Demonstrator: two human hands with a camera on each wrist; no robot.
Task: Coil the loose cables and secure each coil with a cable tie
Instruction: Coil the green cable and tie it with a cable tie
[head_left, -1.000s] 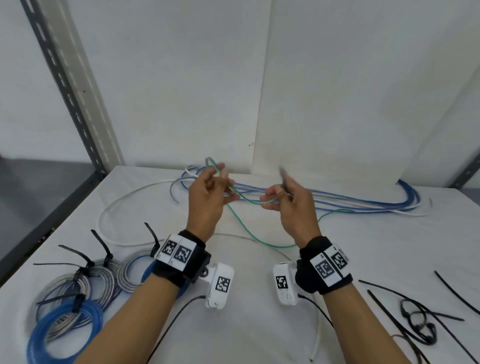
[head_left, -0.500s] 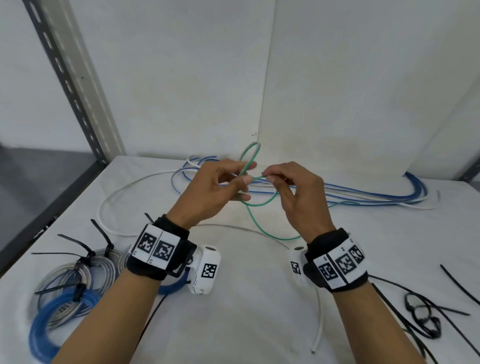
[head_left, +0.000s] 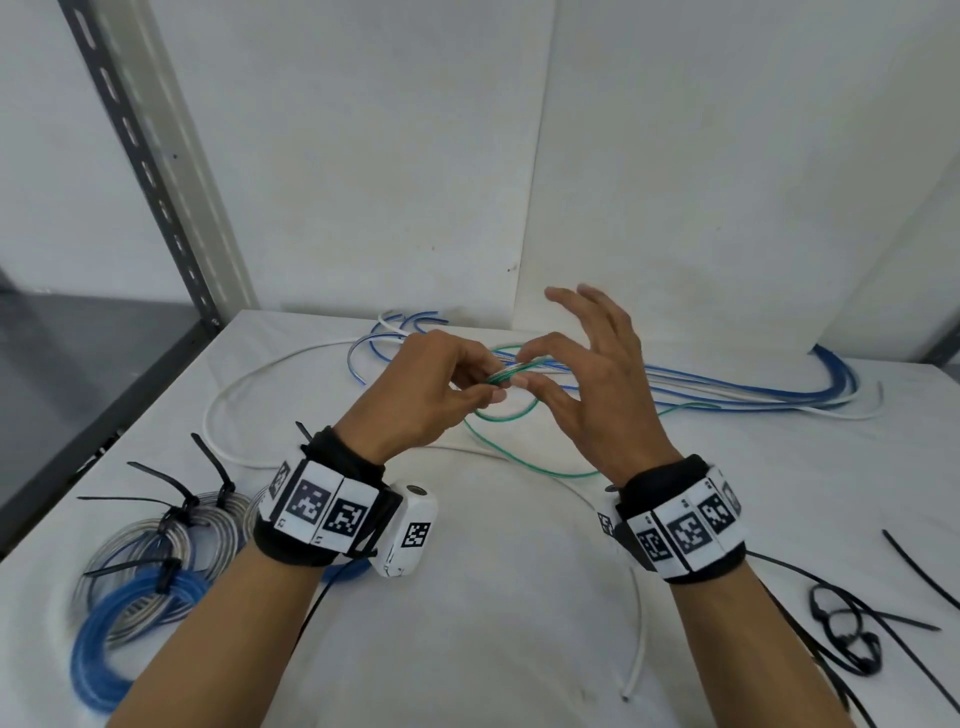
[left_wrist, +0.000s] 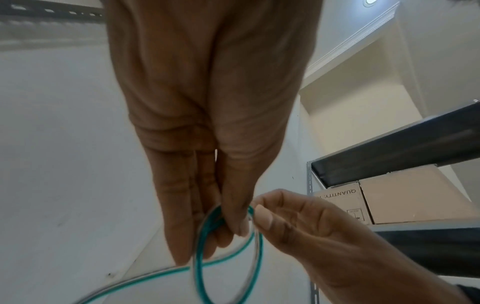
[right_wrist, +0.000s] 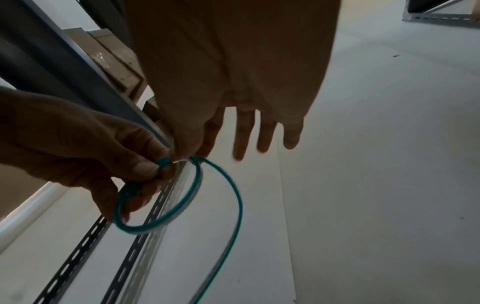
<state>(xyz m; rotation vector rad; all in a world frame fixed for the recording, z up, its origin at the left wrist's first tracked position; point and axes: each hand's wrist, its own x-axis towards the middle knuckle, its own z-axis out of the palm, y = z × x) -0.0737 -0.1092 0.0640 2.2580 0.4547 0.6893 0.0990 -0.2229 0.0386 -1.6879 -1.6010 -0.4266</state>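
From the head view, both hands meet above the surface (head_left: 467, 649), the left hand (head_left: 415, 395) and right hand (head_left: 587, 384) pinching a small green cable (head_left: 511, 366) loop, tied coils (head_left: 140, 571) at 8 o'clock. The left wrist view shows left fingers (left_wrist: 182, 205) curled through the loop. The right wrist view shows thumb and forefinger pinching it, remaining right fingers (right_wrist: 265, 131) spread.

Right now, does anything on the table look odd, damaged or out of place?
Nothing looks damaged. The loose cables lie tangled along the wall, as expected for uncoiled ones. The green cable is only partly coiled between both hands. Finished coils sit tied at the left.
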